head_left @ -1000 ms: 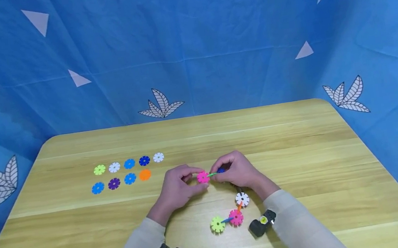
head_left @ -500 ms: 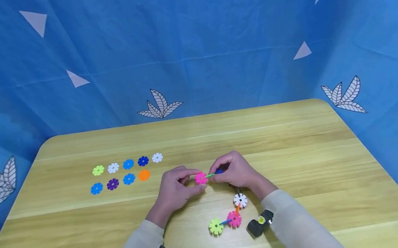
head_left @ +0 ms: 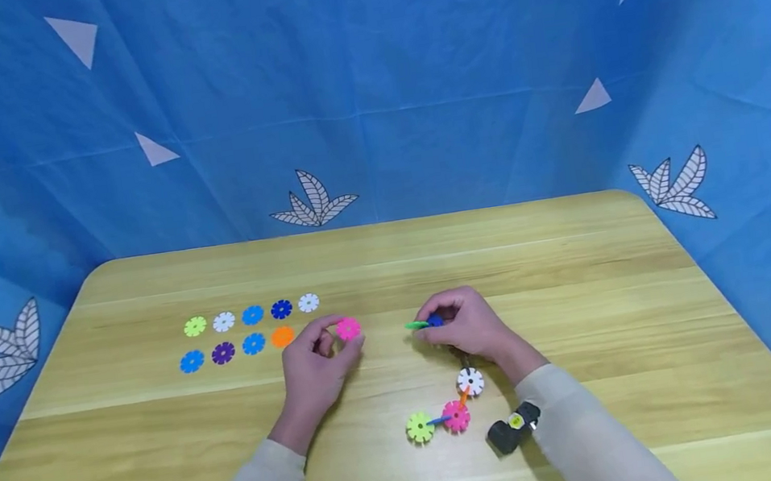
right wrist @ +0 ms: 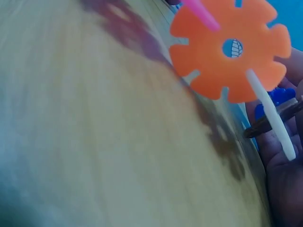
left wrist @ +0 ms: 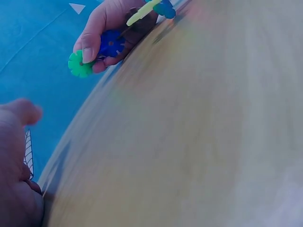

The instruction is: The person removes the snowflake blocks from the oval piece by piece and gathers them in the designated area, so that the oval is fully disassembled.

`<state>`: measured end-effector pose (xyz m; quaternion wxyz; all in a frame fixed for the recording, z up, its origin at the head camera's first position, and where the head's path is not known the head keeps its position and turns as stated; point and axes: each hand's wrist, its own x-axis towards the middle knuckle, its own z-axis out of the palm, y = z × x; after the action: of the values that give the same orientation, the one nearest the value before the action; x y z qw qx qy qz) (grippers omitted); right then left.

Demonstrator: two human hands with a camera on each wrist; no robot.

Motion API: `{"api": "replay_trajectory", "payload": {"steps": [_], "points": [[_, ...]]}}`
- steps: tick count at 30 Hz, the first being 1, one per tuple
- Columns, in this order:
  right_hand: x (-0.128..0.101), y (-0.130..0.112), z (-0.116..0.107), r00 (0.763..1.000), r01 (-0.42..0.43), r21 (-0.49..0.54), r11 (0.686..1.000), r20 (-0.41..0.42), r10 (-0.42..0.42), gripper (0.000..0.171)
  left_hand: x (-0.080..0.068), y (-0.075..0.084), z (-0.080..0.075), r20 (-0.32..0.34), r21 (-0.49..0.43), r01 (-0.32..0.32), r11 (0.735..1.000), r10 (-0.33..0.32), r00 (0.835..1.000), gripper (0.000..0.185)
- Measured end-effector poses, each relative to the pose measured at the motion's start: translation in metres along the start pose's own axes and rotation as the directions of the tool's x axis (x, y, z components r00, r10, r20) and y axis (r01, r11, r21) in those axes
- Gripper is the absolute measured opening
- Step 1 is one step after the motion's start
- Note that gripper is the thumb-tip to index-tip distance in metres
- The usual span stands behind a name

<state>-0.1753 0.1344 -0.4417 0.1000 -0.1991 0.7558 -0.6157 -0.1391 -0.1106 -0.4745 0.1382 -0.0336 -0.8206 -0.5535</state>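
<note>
At a wooden table [head_left: 579,264] draped round with blue cloth, a person's left hand [head_left: 314,368] hovers near the tabletop's middle, thumb and forefinger pinching a pink disc [head_left: 348,328] held upright just right of the loose discs [head_left: 251,330] laid in two rows toward the left edge. The right hand [head_left: 466,326], knuckles up and wrist resting low, curls its fingers round the end of a chain of joined discs [head_left: 452,410], a green disc [head_left: 414,324] and a blue disc [head_left: 434,320] sticking out from its fingertips. The chain trails back toward the near edge, under the right sleeve. The two hands are apart.
</note>
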Motion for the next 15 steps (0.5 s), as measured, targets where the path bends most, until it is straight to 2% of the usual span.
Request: {"api": "replay_trajectory", "payload": {"steps": [8,11,15], "points": [[0.0,-0.002,0.001,0.997,-0.075,0.017,0.997,0.011,0.075,0.025,0.002,-0.003,-0.008,-0.131,0.115,0.082,0.99,-0.066,0.989,0.033],[0.0,-0.002,0.0,0.996,-0.093,0.03,0.995,0.02,0.092,0.027,0.005,-0.004,-0.012,-0.139,0.139,0.109,0.984,-0.089,0.986,0.037],[-0.001,-0.002,0.0,0.994,-0.103,0.019,0.995,0.027,0.102,0.027,0.009,-0.003,-0.018,-0.115,0.184,0.148,0.972,-0.128,0.985,0.042]]}}
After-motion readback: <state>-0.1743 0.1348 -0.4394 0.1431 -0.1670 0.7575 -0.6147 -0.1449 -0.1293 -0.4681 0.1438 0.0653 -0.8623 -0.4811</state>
